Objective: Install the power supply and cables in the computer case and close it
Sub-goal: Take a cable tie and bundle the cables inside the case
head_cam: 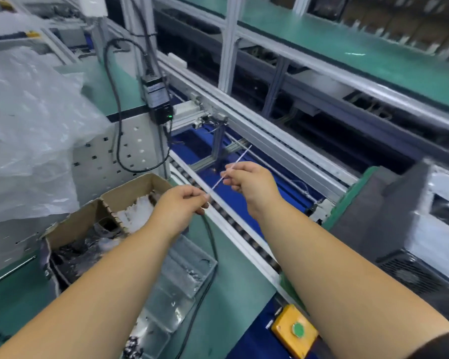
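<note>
Both hands pinch one thin white cable tie (pixel 230 168): the left hand (pixel 183 207) at its lower end, the right hand (pixel 246 181) near the middle, above the conveyor rail (pixel 244 237). The blurred dark computer case (pixel 405 216) stands at the right. A cardboard box (pixel 109 203), probably holding more ties, sits at the left.

Both hands hold a thin white cable tie (pixel 230 170) above the conveyor rail (pixel 244 239), left hand (pixel 182 206) pinching its lower end, right hand (pixel 246 181) pinching midway.
</note>
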`<move>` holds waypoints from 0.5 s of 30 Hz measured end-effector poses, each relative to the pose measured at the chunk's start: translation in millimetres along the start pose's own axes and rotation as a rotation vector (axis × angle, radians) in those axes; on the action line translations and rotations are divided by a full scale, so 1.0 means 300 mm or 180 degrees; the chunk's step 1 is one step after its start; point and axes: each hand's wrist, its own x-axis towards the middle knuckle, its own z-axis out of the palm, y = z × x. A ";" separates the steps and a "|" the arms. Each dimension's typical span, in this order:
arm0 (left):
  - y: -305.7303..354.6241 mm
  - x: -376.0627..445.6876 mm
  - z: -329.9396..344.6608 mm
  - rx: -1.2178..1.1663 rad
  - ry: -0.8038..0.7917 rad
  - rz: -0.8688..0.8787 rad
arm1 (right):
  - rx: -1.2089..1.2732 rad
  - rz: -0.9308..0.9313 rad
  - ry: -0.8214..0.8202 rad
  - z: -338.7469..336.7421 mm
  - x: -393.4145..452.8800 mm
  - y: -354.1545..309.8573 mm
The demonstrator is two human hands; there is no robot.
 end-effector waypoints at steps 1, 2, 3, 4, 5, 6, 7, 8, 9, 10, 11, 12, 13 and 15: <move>0.021 -0.007 0.044 -0.0015 -0.0033 0.0028 | -0.0023 -0.0047 0.0107 -0.060 -0.016 -0.016; 0.042 -0.013 0.092 -0.0048 -0.0062 0.0067 | -0.0032 -0.0083 0.0224 -0.120 -0.034 -0.030; 0.062 -0.020 0.140 -0.0094 -0.0089 0.0100 | -0.0030 -0.0122 0.0335 -0.181 -0.051 -0.041; 0.081 -0.027 0.192 -0.0142 -0.0123 0.0120 | -0.0003 -0.0167 0.0434 -0.244 -0.069 -0.052; 0.098 -0.035 0.245 -0.0203 -0.0163 0.0114 | 0.0007 -0.0227 0.0530 -0.309 -0.090 -0.062; 0.108 -0.041 0.275 -0.0277 -0.0184 0.0100 | 0.0018 -0.0272 0.0591 -0.347 -0.102 -0.070; 0.125 -0.052 0.331 -0.0331 -0.0264 0.0102 | 0.0072 -0.0325 0.0703 -0.416 -0.125 -0.081; 0.142 -0.066 0.389 -0.0359 -0.0345 0.0114 | 0.0176 -0.0373 0.0814 -0.487 -0.151 -0.092; 0.157 -0.080 0.444 -0.0375 -0.0404 0.0147 | 0.0266 -0.0402 0.0915 -0.556 -0.176 -0.100; 0.175 -0.095 0.498 -0.0381 -0.0463 0.0199 | 0.0336 -0.0424 0.1009 -0.624 -0.203 -0.106; 0.192 -0.111 0.550 -0.0381 -0.0521 0.0264 | 0.0382 -0.0440 0.1087 -0.692 -0.233 -0.111; 0.211 -0.129 0.602 -0.0370 -0.0580 0.0327 | 0.0426 -0.0457 0.1147 -0.757 -0.264 -0.115; 0.228 -0.146 0.653 -0.0364 -0.0642 0.0383 | 0.0462 -0.0473 0.1192 -0.820 -0.297 -0.118; 0.260 -0.185 0.753 -0.0386 -0.0779 0.0474 | 0.0534 -0.0489 0.1294 -0.941 -0.363 -0.123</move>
